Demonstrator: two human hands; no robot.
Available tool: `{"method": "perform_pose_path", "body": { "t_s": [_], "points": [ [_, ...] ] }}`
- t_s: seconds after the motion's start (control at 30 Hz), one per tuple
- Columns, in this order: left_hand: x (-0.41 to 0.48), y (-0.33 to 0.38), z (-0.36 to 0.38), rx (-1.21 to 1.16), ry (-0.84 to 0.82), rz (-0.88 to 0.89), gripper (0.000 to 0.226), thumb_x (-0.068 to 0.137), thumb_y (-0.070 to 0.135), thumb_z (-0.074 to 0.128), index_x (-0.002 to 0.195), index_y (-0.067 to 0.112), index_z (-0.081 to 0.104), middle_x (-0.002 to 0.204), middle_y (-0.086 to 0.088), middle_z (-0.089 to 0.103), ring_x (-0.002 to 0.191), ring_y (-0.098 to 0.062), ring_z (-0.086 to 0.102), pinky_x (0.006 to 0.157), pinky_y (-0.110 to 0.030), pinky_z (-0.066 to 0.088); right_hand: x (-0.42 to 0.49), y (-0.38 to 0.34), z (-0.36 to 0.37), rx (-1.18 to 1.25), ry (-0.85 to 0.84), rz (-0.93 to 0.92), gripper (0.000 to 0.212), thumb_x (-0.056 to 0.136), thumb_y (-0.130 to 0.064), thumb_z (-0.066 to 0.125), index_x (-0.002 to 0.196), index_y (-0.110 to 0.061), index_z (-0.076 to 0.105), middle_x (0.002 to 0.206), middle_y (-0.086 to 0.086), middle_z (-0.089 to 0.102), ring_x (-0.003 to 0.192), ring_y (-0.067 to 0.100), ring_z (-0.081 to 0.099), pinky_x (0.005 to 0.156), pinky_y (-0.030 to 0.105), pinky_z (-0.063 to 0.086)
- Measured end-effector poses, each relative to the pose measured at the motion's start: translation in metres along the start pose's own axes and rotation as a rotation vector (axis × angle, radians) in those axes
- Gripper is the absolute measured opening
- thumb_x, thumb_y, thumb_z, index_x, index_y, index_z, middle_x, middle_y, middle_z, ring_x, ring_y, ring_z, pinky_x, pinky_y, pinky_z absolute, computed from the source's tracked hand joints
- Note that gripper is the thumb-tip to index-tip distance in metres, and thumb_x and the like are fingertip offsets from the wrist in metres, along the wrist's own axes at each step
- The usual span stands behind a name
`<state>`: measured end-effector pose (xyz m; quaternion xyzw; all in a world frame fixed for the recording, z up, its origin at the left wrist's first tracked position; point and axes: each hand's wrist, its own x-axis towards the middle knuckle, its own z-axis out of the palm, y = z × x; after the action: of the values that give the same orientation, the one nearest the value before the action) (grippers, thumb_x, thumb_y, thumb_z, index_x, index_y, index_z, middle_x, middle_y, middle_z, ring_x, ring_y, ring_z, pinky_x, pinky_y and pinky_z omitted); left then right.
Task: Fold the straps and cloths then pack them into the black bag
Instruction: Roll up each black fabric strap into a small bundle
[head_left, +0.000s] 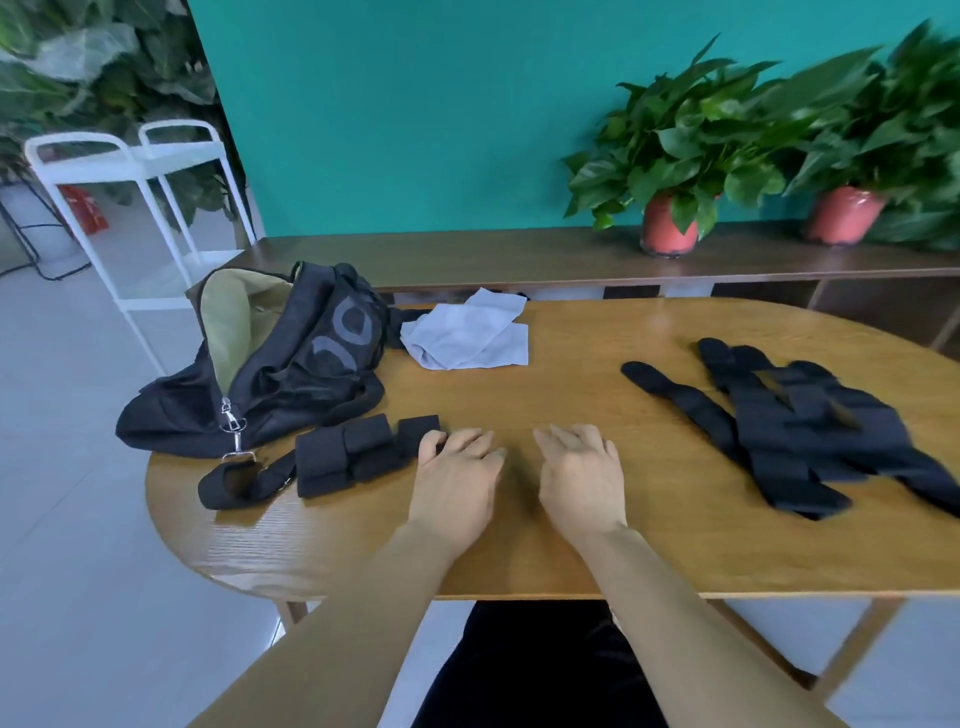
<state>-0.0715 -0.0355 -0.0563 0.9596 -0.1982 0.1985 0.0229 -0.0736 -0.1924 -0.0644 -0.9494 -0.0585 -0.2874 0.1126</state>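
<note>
The black bag (291, 374) lies unzipped at the table's far left, its tan lining showing. In front of it sit several folded black straps (353, 457). My left hand (457, 478) rests flat on the table, its thumb touching the rightmost folded strap. Beside it, my right hand (582, 478) lies with fingers relaxed and holds nothing. A pile of unfolded black straps (789, 426) spreads over the right side. Light grey cloths (467, 332) lie loosely at the back, next to the bag.
The oval wooden table (545, 561) has its front edge close to my body. Behind it runs a dark sideboard (467, 254) with two potted plants (670, 156). A white metal rack (130, 171) stands on the floor at the left.
</note>
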Motion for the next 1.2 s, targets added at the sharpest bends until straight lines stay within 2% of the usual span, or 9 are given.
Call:
{"method": "perform_pose_path", "body": {
  "t_s": [0.1, 0.2, 0.37, 0.53, 0.6, 0.73, 0.9, 1.1, 1.2],
  "points": [
    [0.013, 0.024, 0.004, -0.007, -0.027, 0.046, 0.023, 0.068, 0.016, 0.080, 0.089, 0.024, 0.075, 0.107, 0.002, 0.072, 0.105, -0.019, 0.065, 0.090, -0.038, 0.022, -0.007, 0.028, -0.012, -0.034, 0.003, 0.055, 0.032, 0.066, -0.002, 0.061, 0.095, -0.008, 0.074, 0.092, 0.009, 0.073, 0.089, 0.032, 0.064, 0.067, 0.037, 0.050],
    [0.029, 0.050, 0.006, 0.005, -0.069, 0.075, 0.023, 0.070, 0.020, 0.080, 0.091, 0.025, 0.075, 0.107, 0.003, 0.072, 0.105, -0.018, 0.064, 0.090, -0.038, 0.021, -0.012, 0.054, -0.024, -0.070, -0.015, 0.096, 0.033, 0.062, 0.000, 0.073, 0.095, -0.009, 0.074, 0.090, 0.006, 0.073, 0.088, 0.031, 0.064, 0.065, 0.036, 0.049],
    [0.052, 0.093, 0.015, -0.079, -0.066, 0.189, 0.035, 0.100, 0.028, 0.042, 0.131, 0.026, 0.056, 0.146, 0.006, 0.045, 0.137, -0.014, 0.033, 0.102, -0.036, 0.006, -0.020, 0.095, -0.042, -0.149, -0.057, 0.206, 0.031, 0.065, 0.002, 0.069, 0.093, -0.008, 0.074, 0.085, 0.006, 0.072, 0.086, 0.031, 0.061, 0.067, 0.036, 0.047],
    [0.066, 0.121, 0.023, -0.118, -0.131, 0.235, 0.037, 0.102, 0.030, 0.037, 0.136, 0.027, 0.048, 0.149, 0.008, 0.040, 0.138, -0.012, 0.030, 0.106, -0.036, 0.007, -0.015, 0.135, -0.055, -0.304, -0.259, 0.301, 0.039, 0.086, -0.010, 0.045, 0.124, -0.009, 0.053, 0.121, 0.005, 0.060, 0.118, 0.029, 0.042, 0.092, 0.037, 0.034],
    [0.068, 0.125, 0.026, -0.113, -0.157, 0.235, 0.038, 0.102, 0.032, 0.036, 0.139, 0.027, 0.044, 0.147, 0.010, 0.041, 0.136, -0.012, 0.032, 0.107, -0.035, 0.008, -0.009, 0.145, -0.058, -0.328, -0.296, 0.295, 0.039, 0.088, -0.015, 0.045, 0.126, -0.011, 0.048, 0.123, 0.004, 0.059, 0.120, 0.027, 0.038, 0.096, 0.037, 0.030],
    [0.073, 0.128, 0.028, -0.115, -0.183, 0.232, 0.041, 0.102, 0.035, 0.034, 0.142, 0.027, 0.040, 0.146, 0.013, 0.042, 0.133, -0.011, 0.036, 0.107, -0.034, 0.011, 0.001, 0.160, -0.068, -0.305, -0.232, 0.329, 0.026, 0.085, -0.011, 0.042, 0.108, -0.016, 0.054, 0.108, -0.001, 0.062, 0.114, 0.024, 0.040, 0.093, 0.036, 0.029],
    [0.084, 0.149, 0.025, -0.165, -0.159, 0.312, 0.040, 0.100, 0.035, 0.041, 0.139, 0.028, 0.043, 0.142, 0.013, 0.046, 0.130, -0.012, 0.040, 0.103, -0.032, 0.006, -0.009, 0.189, -0.079, -0.319, -0.165, 0.504, 0.024, 0.084, -0.006, 0.047, 0.104, -0.014, 0.058, 0.101, 0.003, 0.065, 0.114, 0.027, 0.042, 0.092, 0.038, 0.030],
    [0.091, 0.209, 0.021, -0.227, -0.127, 0.496, 0.049, 0.098, 0.040, 0.046, 0.145, 0.029, 0.037, 0.152, 0.010, 0.033, 0.138, -0.010, 0.028, 0.109, -0.034, 0.006, -0.035, 0.212, -0.087, -0.277, -0.065, 0.576, 0.032, 0.079, -0.001, 0.052, 0.108, -0.011, 0.063, 0.097, 0.006, 0.068, 0.112, 0.029, 0.045, 0.091, 0.039, 0.030],
    [0.095, 0.231, 0.026, -0.220, -0.074, 0.544, 0.040, 0.096, 0.033, 0.053, 0.136, 0.026, 0.052, 0.141, 0.008, 0.050, 0.130, -0.013, 0.041, 0.104, -0.037, 0.013, -0.045, 0.213, -0.090, -0.208, 0.032, 0.619, 0.027, 0.074, 0.001, 0.058, 0.098, -0.007, 0.068, 0.083, 0.008, 0.067, 0.101, 0.032, 0.053, 0.087, 0.041, 0.034]
  ]
}}
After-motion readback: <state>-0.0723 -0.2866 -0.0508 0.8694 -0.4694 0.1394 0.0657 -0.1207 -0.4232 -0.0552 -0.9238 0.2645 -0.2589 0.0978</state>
